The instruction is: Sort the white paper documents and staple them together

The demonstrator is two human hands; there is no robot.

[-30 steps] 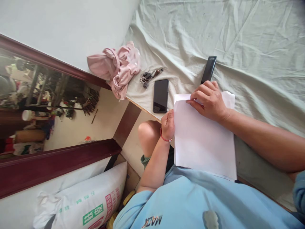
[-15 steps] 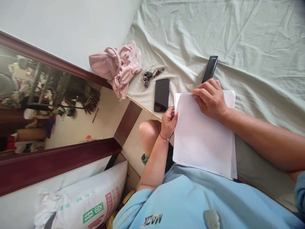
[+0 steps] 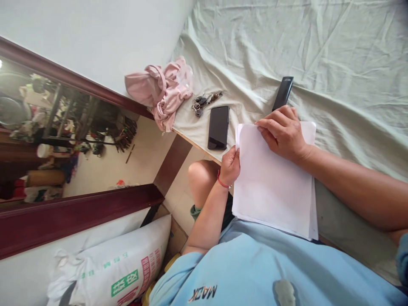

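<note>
— The top sheet [image 3: 270, 182] is squaring up now: a second ago its far corner sat askew over the stack of paper [image 3: 310, 178], and now the edges nearly line up.

— And the right hand [image 3: 282, 134] slides toward the far edge, fingers curling tighter.

— The left hand [image 3: 230, 163] shifts too, thumb now pinching the near edge, it seems.

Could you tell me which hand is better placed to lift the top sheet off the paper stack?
Probably the left hand: its fingers already pinch the near-left edge of the paper stack. The right hand lies flat across the far end, pressing the sheets down on the bed sheet.
</note>
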